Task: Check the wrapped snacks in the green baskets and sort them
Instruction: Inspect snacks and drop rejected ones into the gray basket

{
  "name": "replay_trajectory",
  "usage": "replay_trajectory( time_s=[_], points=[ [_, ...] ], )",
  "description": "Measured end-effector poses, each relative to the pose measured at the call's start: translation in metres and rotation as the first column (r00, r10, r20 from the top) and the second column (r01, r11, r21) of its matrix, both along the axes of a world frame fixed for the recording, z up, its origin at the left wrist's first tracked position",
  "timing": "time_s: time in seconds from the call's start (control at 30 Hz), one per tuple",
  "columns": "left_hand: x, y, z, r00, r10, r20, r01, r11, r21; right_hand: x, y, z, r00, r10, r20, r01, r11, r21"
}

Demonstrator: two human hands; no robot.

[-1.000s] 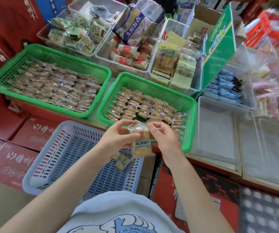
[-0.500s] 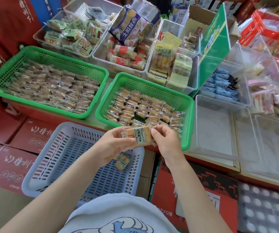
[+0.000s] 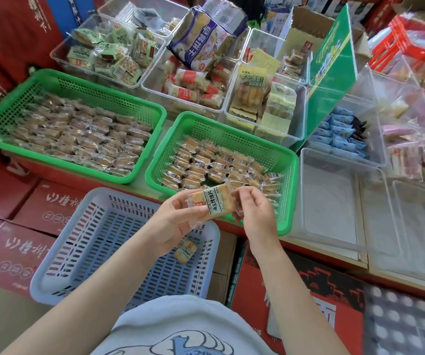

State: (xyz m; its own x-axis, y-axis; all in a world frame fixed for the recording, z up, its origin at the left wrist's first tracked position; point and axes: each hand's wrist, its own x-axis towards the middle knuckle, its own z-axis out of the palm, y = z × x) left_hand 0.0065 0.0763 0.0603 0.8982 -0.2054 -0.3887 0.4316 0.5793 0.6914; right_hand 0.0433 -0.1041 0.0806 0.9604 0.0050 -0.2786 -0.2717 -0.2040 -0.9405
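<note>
Wrapped snack packet [image 3: 212, 202], clear film over a pale biscuit slab with a printed label band, held face-up between both hands above the gap between baskets. Pinched at its left end by left hand [image 3: 178, 221], thumb on top and fingers curled beneath; gripped at its right end by right hand [image 3: 253, 212], fingertips closed on the wrapper's crimped edge. Long axis running left to right, tilted slightly up toward the right.

Directly below and toward the left: lavender basket [image 3: 98, 242], slotted, holding one similar packet [image 3: 187, 251] partly hidden under the left wrist. Directly beyond the hands: right green basket [image 3: 287, 198], packed with rows of like snacks. Further left, well apart: left green basket [image 3: 78, 85], filled with clear-wrapped pieces. Behind both, clear tubs [image 3: 193, 98] of assorted packaged goods; to the right, empty-looking clear bins [image 3: 334, 201].

Judged as mid-inspection. Lavender basket lying nearer the left hand, green basket nearer the right; a drop either way likely needing only a short release from one side.
</note>
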Motion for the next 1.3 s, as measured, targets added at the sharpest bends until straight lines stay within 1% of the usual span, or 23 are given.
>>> replay_trajectory(
  time_s=[0.07,0.17,0.2,0.27,0.33,0.37,0.4,0.47,0.5,0.6,0.67,0.77,0.83,0.93,1.0,1.1,1.17,1.2,1.23,1.3],
  points=[
    [0.003,0.0,-0.002,0.999,0.029,-0.014,-0.029,0.999,0.031,0.003,0.001,0.001,0.999,0.032,0.035,-0.031,0.999,-0.01],
    [0.009,0.004,-0.004,1.0,0.016,-0.02,-0.015,0.999,0.032,0.011,0.005,-0.004,0.991,0.107,0.077,-0.1,0.991,-0.084],
    [0.011,0.005,-0.004,0.999,0.002,-0.032,-0.001,1.0,0.027,0.015,0.006,-0.007,0.985,0.126,0.114,-0.108,0.982,-0.156],
    [0.014,0.007,-0.006,0.998,-0.032,-0.059,0.033,0.999,0.02,0.023,0.007,-0.012,0.957,0.194,0.214,-0.113,0.933,-0.342],
    [0.019,0.008,-0.01,0.994,-0.071,-0.079,0.074,0.996,0.04,0.03,0.008,-0.016,0.933,0.248,0.262,-0.113,0.891,-0.439],
    [0.023,0.009,-0.011,0.991,-0.104,-0.086,0.111,0.99,0.086,0.033,0.008,-0.018,0.921,0.276,0.275,-0.119,0.872,-0.475],
    [0.028,0.011,-0.012,0.985,-0.145,-0.095,0.159,0.972,0.172,0.036,0.007,-0.02,0.907,0.307,0.288,-0.124,0.85,-0.512],
    [0.041,0.017,-0.014,0.969,-0.227,-0.1,0.248,0.88,0.404,0.043,0.006,-0.024,0.87,0.368,0.328,-0.123,0.807,-0.577],
    [0.048,0.02,-0.016,0.961,-0.26,-0.092,0.271,0.837,0.476,0.047,0.006,-0.026,0.85,0.395,0.349,-0.124,0.793,-0.596],
    [0.069,0.02,-0.013,0.936,-0.341,-0.093,0.331,0.752,0.57,0.058,0.01,-0.026,0.797,0.481,0.366,-0.187,0.772,-0.607],
    [0.081,0.017,-0.011,0.934,-0.336,-0.119,0.34,0.741,0.579,0.068,0.014,-0.026,0.798,0.496,0.343,-0.257,0.794,-0.552],
    [0.095,0.013,-0.02,0.952,-0.286,-0.106,0.297,0.796,0.526,0.083,0.015,-0.029,0.856,0.456,0.241,-0.327,0.841,-0.43],
    [0.101,0.01,-0.027,0.973,-0.2,-0.118,0.232,0.845,0.482,0.092,0.014,-0.034,0.893,0.428,0.139,-0.354,0.859,-0.37],
    [0.11,0.006,-0.034,0.983,-0.08,-0.164,0.144,0.89,0.432,0.102,0.012,-0.042,0.925,0.376,0.047,-0.347,0.89,-0.297],
    [0.112,0.005,-0.04,0.979,-0.048,-0.196,0.124,0.911,0.394,0.108,0.013,-0.046,0.944,0.329,-0.007,-0.32,0.912,-0.255],
    [0.114,0.004,-0.052,0.972,0.017,-0.234,0.073,0.927,0.369,0.116,0.014,-0.052,0.96,0.274,-0.057,-0.279,0.927,-0.249],
    [0.117,0.002,-0.057,0.971,0.053,-0.234,0.048,0.913,0.405,0.119,0.012,-0.054,0.955,0.283,-0.084,-0.295,0.925,-0.241],
    [0.118,0.002,-0.059,0.97,0.072,-0.233,0.035,0.904,0.425,0.12,0.011,-0.054,0.944,0.312,-0.112,-0.33,0.914,-0.237],
    [0.12,0.002,-0.06,0.969,0.088,-0.23,0.023,0.897,0.441,0.122,0.01,-0.054,0.923,0.352,-0.154,-0.381,0.891,-0.246],
    [0.123,0.003,-0.064,0.972,0.1,-0.213,0.012,0.883,0.468,0.125,0.008,-0.056,0.87,0.431,-0.241,-0.49,0.814,-0.313]
  ],
)
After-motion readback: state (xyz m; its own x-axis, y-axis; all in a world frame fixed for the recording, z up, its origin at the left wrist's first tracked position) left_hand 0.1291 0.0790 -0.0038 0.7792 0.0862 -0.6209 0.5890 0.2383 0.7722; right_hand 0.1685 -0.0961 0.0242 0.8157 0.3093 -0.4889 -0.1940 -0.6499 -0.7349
